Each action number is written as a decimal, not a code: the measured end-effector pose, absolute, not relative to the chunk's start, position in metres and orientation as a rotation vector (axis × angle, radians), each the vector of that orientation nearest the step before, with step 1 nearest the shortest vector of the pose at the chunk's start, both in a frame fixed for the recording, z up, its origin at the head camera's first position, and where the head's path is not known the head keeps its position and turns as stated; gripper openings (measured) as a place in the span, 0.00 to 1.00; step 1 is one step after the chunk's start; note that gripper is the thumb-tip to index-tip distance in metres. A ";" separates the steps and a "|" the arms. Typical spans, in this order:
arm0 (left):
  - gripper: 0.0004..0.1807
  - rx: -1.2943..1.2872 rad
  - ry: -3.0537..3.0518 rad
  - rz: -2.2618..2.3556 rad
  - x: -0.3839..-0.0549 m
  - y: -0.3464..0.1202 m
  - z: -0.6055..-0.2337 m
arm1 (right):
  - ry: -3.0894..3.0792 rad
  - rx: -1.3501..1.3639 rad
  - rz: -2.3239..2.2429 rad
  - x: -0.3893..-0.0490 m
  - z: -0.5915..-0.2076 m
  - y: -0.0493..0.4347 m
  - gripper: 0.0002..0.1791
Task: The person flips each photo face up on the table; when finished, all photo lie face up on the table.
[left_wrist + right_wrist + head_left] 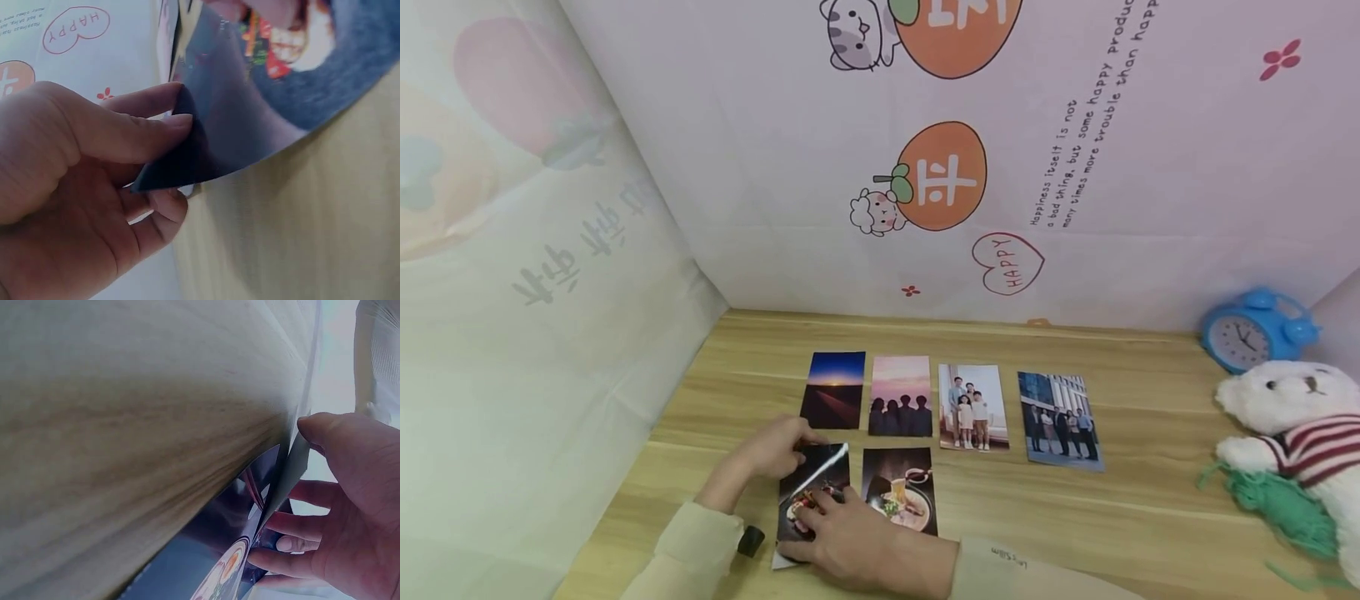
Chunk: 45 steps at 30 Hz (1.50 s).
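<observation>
In the head view, my left hand (772,450) is at the top left corner of a glossy food photo (790,483). Closer in the left wrist view, its thumb and index finger pinch a dark corner of this bowed print (231,125). My right hand (857,533) lies across the food photo's lower part, spread fingers resting on its face and thumb near its lower edge. The right wrist view shows the thumb at a sheet's edge. Beside it lies a noodle-bowl photo (898,471), partly covered by the right hand.
Behind stands a row: a sunset road photo (833,387), a silhouettes photo (900,383), a family photo (973,408) and a business group photo (1060,417). At right are a blue alarm clock (1240,337), a white teddy bear (1270,396) and green yarn (1285,508).
</observation>
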<state>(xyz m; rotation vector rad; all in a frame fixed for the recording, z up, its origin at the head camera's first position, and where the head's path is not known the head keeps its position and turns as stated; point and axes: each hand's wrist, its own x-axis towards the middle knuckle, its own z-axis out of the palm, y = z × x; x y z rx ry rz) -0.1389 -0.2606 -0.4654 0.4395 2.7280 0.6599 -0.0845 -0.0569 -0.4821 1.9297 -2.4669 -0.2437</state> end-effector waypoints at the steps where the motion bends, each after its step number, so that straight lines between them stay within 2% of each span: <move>1: 0.24 0.435 2.734 0.658 -0.138 -0.261 -0.466 | -2.456 1.922 -0.252 -0.084 -0.482 -0.057 0.25; 14: 0.25 0.494 2.790 0.610 -0.139 -0.260 -0.477 | -2.451 1.867 -0.346 -0.082 -0.481 -0.059 0.26; 28: 0.26 0.478 2.798 0.564 -0.140 -0.254 -0.477 | -2.503 1.925 -0.481 -0.086 -0.479 -0.060 0.29; 45: 0.22 0.439 2.859 0.598 -0.138 -0.252 -0.485 | -2.521 1.930 -0.451 -0.086 -0.482 -0.061 0.29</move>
